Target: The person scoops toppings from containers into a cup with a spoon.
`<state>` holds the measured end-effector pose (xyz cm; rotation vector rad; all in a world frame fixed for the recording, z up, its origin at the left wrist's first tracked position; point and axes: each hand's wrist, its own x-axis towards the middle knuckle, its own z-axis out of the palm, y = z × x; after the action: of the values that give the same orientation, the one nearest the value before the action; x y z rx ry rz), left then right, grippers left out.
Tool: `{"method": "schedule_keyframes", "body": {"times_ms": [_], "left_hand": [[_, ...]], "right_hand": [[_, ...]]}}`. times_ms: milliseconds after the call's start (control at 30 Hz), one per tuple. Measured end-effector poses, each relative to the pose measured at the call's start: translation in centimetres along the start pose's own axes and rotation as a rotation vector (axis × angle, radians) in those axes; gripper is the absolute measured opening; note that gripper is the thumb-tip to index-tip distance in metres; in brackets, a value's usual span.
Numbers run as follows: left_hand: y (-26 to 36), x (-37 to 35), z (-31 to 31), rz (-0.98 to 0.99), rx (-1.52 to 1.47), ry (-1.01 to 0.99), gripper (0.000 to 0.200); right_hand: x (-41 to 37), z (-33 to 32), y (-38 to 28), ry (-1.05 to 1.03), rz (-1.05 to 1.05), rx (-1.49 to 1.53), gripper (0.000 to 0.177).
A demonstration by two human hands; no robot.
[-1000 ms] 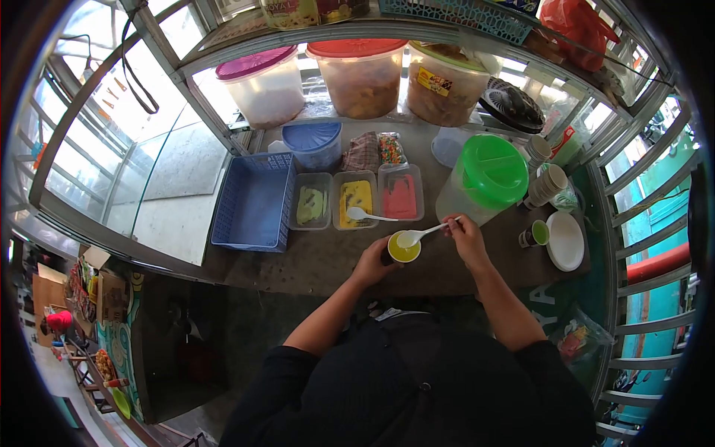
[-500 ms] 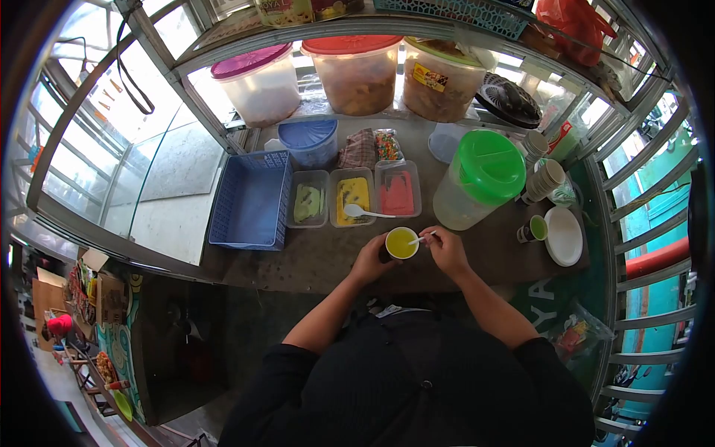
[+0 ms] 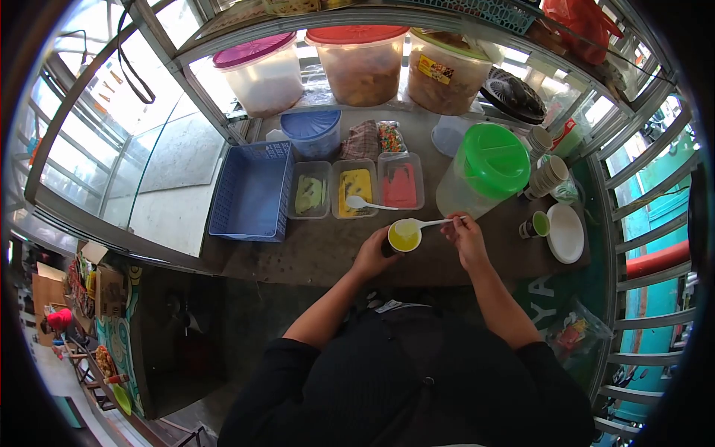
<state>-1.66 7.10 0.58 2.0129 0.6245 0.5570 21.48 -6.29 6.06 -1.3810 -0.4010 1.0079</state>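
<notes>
My left hand (image 3: 374,255) is wrapped round a paper cup (image 3: 404,237) with yellow contents, tilted toward me. In my right hand (image 3: 465,240) is the handle of a white plastic spoon (image 3: 432,222); its bowl is over the cup's far rim. Just beyond the cup stand three clear tubs: one with green paste (image 3: 309,192), one with yellow paste (image 3: 355,182) and one with pink paste (image 3: 401,185). A second white spoon (image 3: 359,202) lies across the yellow tub. To the right is a clear jug with a green lid (image 3: 493,165).
A blue basket (image 3: 249,223) and a blue-lidded tub (image 3: 310,135) stand to the left. Stacked paper cups (image 3: 550,173), a cup with green inside (image 3: 534,225) and a white plate (image 3: 565,234) are at right. Large lidded buckets (image 3: 357,71) line the back beneath a shelf.
My right hand has lifted the spoon out of the cup's contents and moved right and up, so the spoon's bowl now shows at the rim. My left hand still holds the cup.
</notes>
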Motion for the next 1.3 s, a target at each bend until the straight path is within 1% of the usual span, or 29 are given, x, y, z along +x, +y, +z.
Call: {"method": "schedule_keyframes", "body": {"times_ms": [200, 300, 400, 500, 600, 700, 800, 900, 967, 1000, 1100, 1200, 1300], "left_hand": [[-0.2, 0.1, 0.0, 0.008, -0.018, -0.002, 0.077], [-0.4, 0.0, 0.2, 0.003, -0.014, -0.001, 0.076], [-0.8, 0.1, 0.3, 0.018, -0.003, 0.003, 0.076], [-1.0, 0.1, 0.4, 0.022, -0.008, 0.005, 0.076], [-0.7, 0.0, 0.3, 0.024, -0.009, 0.012, 0.076], [-0.4, 0.0, 0.2, 0.011, -0.031, 0.014, 0.076], [-0.6, 0.0, 0.3, 0.019, -0.023, 0.018, 0.075], [-0.7, 0.0, 0.3, 0.026, -0.013, 0.018, 0.075], [-0.5, 0.0, 0.2, 0.036, -0.008, 0.023, 0.075], [-0.3, 0.0, 0.1, 0.031, -0.010, 0.021, 0.074], [-0.2, 0.0, 0.1, 0.027, -0.016, 0.011, 0.074], [-0.6, 0.0, 0.3, 0.035, -0.006, 0.013, 0.074], [-0.5, 0.0, 0.3, 0.032, 0.001, 0.017, 0.073]], "right_hand": [[-1.6, 1.1, -3.0, -0.089, -0.494, -0.320, 0.018], [-3.4, 2.8, -5.0, -0.098, -0.583, -0.593, 0.014], [-3.7, 4.0, -5.3, -0.110, -0.687, -0.872, 0.010], [-2.8, 4.5, -4.2, -0.178, -0.806, -0.892, 0.013], [-2.0, 4.3, -2.9, -0.223, -0.730, -0.891, 0.014], [-2.3, 4.2, -1.9, -0.194, -0.622, -0.879, 0.012], [-2.4, 4.0, -0.9, -0.133, -0.468, -0.738, 0.012], [-1.2, 2.5, 0.4, -0.013, -0.287, -0.564, 0.015], [0.4, 0.9, 2.4, 0.005, -0.203, -0.338, 0.017], [0.5, 0.9, 2.4, 0.016, -0.161, -0.226, 0.017], [-0.1, 0.5, 1.8, 0.049, 0.075, -0.125, 0.018], [-0.7, 0.6, 1.2, 0.077, 0.147, -0.008, 0.018], [-0.8, 0.5, 0.4, 0.070, 0.098, -0.015, 0.018]]}}
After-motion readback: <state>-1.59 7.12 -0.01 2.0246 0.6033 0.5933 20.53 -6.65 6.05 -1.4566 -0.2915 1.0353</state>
